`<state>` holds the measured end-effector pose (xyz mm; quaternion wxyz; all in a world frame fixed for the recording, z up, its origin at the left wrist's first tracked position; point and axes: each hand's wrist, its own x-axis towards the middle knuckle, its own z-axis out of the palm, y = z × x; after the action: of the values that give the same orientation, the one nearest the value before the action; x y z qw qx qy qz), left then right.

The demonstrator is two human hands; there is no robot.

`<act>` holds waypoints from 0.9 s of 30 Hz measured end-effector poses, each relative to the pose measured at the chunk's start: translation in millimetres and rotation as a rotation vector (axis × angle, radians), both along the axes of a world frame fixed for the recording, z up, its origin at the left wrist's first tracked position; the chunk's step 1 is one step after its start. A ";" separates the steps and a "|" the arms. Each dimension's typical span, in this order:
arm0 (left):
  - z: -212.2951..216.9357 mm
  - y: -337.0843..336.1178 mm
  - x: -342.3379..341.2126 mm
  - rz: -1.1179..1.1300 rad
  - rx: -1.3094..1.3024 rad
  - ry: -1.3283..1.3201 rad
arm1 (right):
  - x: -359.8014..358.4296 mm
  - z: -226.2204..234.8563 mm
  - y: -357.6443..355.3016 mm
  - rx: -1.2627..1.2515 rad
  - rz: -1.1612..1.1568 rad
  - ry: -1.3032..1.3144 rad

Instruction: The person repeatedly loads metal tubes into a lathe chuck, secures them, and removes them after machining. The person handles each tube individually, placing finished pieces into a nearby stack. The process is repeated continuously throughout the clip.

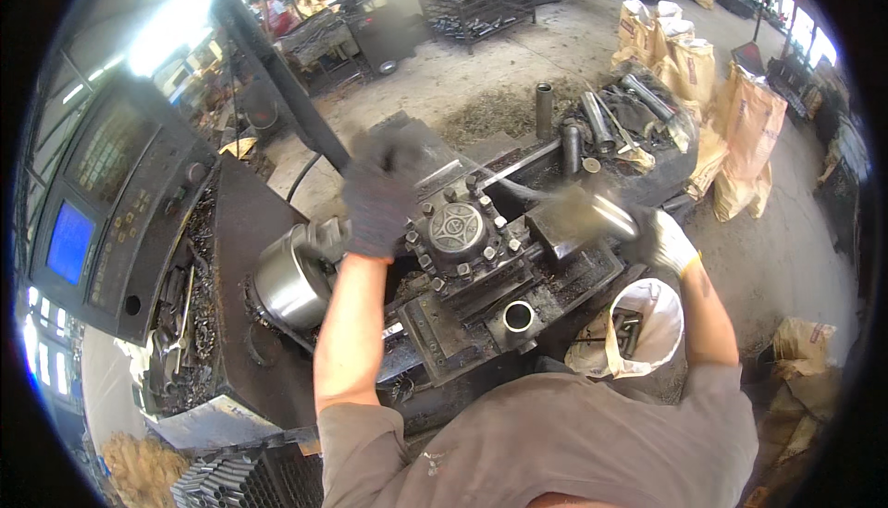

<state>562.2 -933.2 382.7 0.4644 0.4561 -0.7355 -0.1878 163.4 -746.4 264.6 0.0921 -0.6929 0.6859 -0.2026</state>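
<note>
My left hand (377,195), in a dark glove, is raised between the lathe's shiny chuck (294,277) and the square tool turret (458,230). Motion smears its fingers, and I cannot make out anything in them. On the right, my right hand (668,241) wears a white glove with a dark palm. It closes around the end of a shiny metal tube (614,216), which is blurred and lies beside the grey block (561,223) right of the turret. A short tube (518,316) stands on end in front of the turret.
A control panel (111,203) with a blue screen stands at the left. Metal tubes (599,124) lie and stand on the machine's far right end. A white sack (661,328) holding dark pieces is below my right arm. Brown sacks (747,129) stand farther right; stacked tubes (236,480) lie lower left.
</note>
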 end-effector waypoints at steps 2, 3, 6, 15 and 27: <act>0.2 -45.6 18.5 0.095 -0.229 0.052 | -45.2 -55.6 39.9 0.270 -0.235 0.011; -2.1 -66.9 28.8 0.196 -0.466 -0.012 | -61.7 -81.2 58.4 0.499 -0.385 -0.047; -8.0 -119.2 63.0 0.427 -0.250 -0.127 | -78.0 -126.7 86.0 0.691 -0.511 0.004; -41.6 -74.7 120.8 0.408 0.070 -0.480 | 142.5 3.5 -4.8 -0.014 0.670 -0.290; -287.2 255.9 183.0 0.635 0.695 0.634 | 209.7 124.8 -202.2 -0.017 0.989 0.081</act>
<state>745.2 -677.3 95.5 0.5189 0.7021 -0.2818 -0.3980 373.1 -948.6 389.4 0.1447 -0.9434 0.2762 -0.1132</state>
